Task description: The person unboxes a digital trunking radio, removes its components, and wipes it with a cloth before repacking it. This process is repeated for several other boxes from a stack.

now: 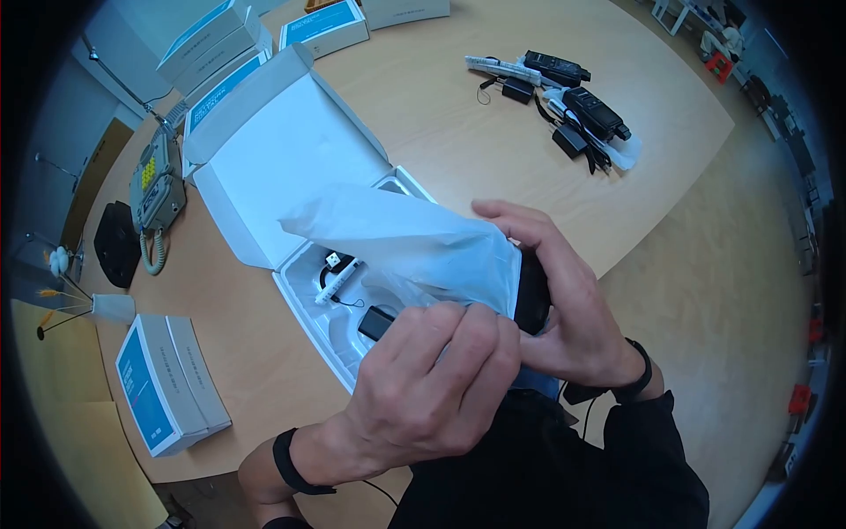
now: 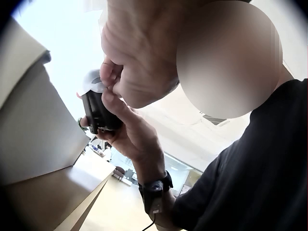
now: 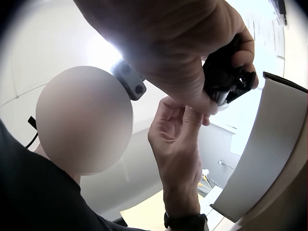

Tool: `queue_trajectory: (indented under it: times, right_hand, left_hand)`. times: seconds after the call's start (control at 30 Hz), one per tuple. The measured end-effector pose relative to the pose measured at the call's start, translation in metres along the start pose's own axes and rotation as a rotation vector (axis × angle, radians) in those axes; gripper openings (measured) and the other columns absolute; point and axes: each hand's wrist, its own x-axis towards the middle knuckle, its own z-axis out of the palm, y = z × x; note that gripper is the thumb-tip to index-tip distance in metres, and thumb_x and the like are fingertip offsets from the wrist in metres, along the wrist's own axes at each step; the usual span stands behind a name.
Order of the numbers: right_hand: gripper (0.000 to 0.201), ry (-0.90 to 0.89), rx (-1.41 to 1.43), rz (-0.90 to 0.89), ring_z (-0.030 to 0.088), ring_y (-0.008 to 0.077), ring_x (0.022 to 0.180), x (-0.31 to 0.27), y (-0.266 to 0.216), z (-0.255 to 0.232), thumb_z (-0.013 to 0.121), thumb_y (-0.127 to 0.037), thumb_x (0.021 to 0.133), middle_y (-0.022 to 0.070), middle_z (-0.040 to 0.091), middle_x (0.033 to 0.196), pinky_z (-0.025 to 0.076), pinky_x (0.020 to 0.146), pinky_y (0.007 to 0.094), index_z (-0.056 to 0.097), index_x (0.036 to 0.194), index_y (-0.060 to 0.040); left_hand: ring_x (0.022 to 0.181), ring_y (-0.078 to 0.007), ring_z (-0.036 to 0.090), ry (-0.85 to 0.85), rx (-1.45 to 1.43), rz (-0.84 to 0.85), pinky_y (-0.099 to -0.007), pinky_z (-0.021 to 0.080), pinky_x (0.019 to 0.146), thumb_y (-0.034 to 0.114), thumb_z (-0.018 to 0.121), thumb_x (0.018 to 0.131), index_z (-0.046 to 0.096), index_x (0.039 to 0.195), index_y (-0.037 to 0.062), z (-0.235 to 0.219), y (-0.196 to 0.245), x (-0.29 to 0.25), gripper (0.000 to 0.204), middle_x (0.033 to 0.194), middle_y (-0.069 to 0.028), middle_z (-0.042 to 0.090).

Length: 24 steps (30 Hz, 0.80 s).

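Note:
My right hand [image 1: 573, 295] grips a black handheld radio [image 1: 531, 291] that is partly covered by a thin white plastic bag [image 1: 414, 234]. The bag stretches from the radio to the left, over the open white box [image 1: 286, 145]. With fingers curled, my left hand [image 1: 441, 379] pinches the bag near the radio's end. From the left wrist view, the fingertips meet at the bag's edge on the radio [image 2: 98, 110]. Inside the box's moulded tray lie a black power adapter [image 1: 374, 322] and a small white-wrapped item [image 1: 339, 278] with a dark cord; the bag hides part of the tray.
Two black handheld radios [image 1: 597, 113] lie at the table's far right with adapters [image 1: 568, 139] and cables. A corded telephone [image 1: 159, 181] stands left of the box. Blue-and-white boxes [image 1: 154, 388] sit at the near left, with more stacked boxes [image 1: 207, 40] at the back.

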Motion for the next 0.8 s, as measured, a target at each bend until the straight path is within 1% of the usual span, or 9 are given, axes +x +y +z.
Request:
queue_trajectory:
  times: [0.07,0.13,0.23,0.37,0.43,0.5,0.6,0.73,0.8]
  right_hand:
    - [0.072,-0.061,0.103,0.088,0.069,0.0322,0.105,0.002,0.001,-0.004,0.084,-0.010,0.072,0.0211,0.063,0.119,0.056,0.087,0.0379,0.049,0.134,-0.0012]
    - [0.067,-0.119,0.204,0.176,0.070,0.0302,0.105,0.007,0.001,-0.010,0.085,-0.013,0.073,0.0209,0.064,0.118,0.056,0.087,0.0373,0.051,0.129,-0.0002]
    - [0.062,-0.162,0.265,0.177,0.072,0.0248,0.095,0.026,-0.009,-0.027,0.086,-0.022,0.078,0.0186,0.069,0.104,0.057,0.081,0.0345,0.054,0.124,0.0027]
    - [0.055,-0.360,0.240,0.357,0.071,0.0175,0.075,0.065,-0.027,-0.046,0.079,-0.041,0.087,0.0129,0.068,0.085,0.057,0.067,0.0283,0.061,0.110,0.0051]
    - [0.061,-0.384,0.289,0.579,0.070,0.0153,0.074,0.086,-0.036,-0.051,0.072,-0.053,0.093,0.0123,0.067,0.084,0.056,0.062,0.0264,0.061,0.109,0.0050]
    - [0.065,-0.339,0.235,0.484,0.069,0.0132,0.067,0.096,-0.043,-0.052,0.064,-0.060,0.097,0.0105,0.066,0.079,0.054,0.055,0.0240,0.062,0.105,0.0050]
    - [0.046,-0.279,0.336,0.387,0.065,0.0106,0.056,0.107,-0.038,-0.046,0.052,-0.049,0.107,0.0037,0.063,0.080,0.050,0.044,0.0213,0.059,0.108,-0.0038]
    - [0.045,-0.403,0.317,0.405,0.067,0.0106,0.061,0.121,-0.034,-0.038,0.052,-0.046,0.107,0.0071,0.065,0.092,0.052,0.048,0.0213,0.059,0.111,-0.0018]
    - [0.044,-0.041,0.291,0.151,0.067,0.0105,0.066,0.113,-0.031,-0.024,0.055,-0.043,0.107,0.0096,0.064,0.104,0.052,0.050,0.0213,0.060,0.113,-0.0004]
  left_hand:
    - [0.082,-0.0246,0.061,-0.024,0.002,-0.002,-0.0339,0.050,0.066,0.005,0.071,0.070,0.067,0.091,-0.0045,-0.007,-0.002,0.002,0.023,0.098,-0.0125,0.060]
    - [0.094,-0.0312,0.063,-0.086,-0.112,-0.020,-0.0433,0.052,0.075,0.002,0.082,0.068,0.067,0.115,-0.0008,-0.025,-0.015,0.008,0.050,0.110,-0.0134,0.062]
    - [0.112,-0.0352,0.061,-0.138,0.005,-0.124,-0.0470,0.052,0.087,-0.001,0.082,0.065,0.062,0.127,0.0016,-0.039,-0.035,0.030,0.065,0.122,-0.0151,0.061]
    - [0.115,-0.0356,0.065,-0.250,-0.098,-0.120,-0.0456,0.055,0.090,-0.003,0.083,0.066,0.057,0.131,0.0017,-0.018,-0.059,0.024,0.070,0.123,-0.0183,0.065]
    - [0.109,-0.0311,0.069,-0.247,-0.181,-0.291,-0.0411,0.056,0.091,-0.001,0.084,0.069,0.059,0.126,0.0009,-0.008,-0.059,0.027,0.062,0.117,-0.0183,0.069]
    - [0.102,-0.0282,0.072,-0.067,-0.445,-0.398,-0.0386,0.058,0.086,0.002,0.085,0.076,0.060,0.121,0.0001,0.004,-0.065,0.027,0.052,0.109,-0.0169,0.072]
    - [0.102,-0.0193,0.070,-0.076,-0.711,-0.498,-0.0340,0.056,0.088,0.007,0.084,0.083,0.059,0.122,-0.0003,0.003,-0.066,0.026,0.046,0.107,-0.0099,0.072]
    - [0.100,-0.0153,0.066,0.018,-1.113,-0.716,-0.0338,0.056,0.088,0.013,0.086,0.083,0.056,0.126,0.0016,0.004,-0.063,0.023,0.053,0.101,-0.0054,0.068]
    - [0.100,-0.0154,0.066,0.043,-1.233,-0.839,-0.0333,0.056,0.087,0.015,0.086,0.084,0.055,0.126,0.0023,0.000,-0.067,0.020,0.054,0.101,-0.0057,0.067]
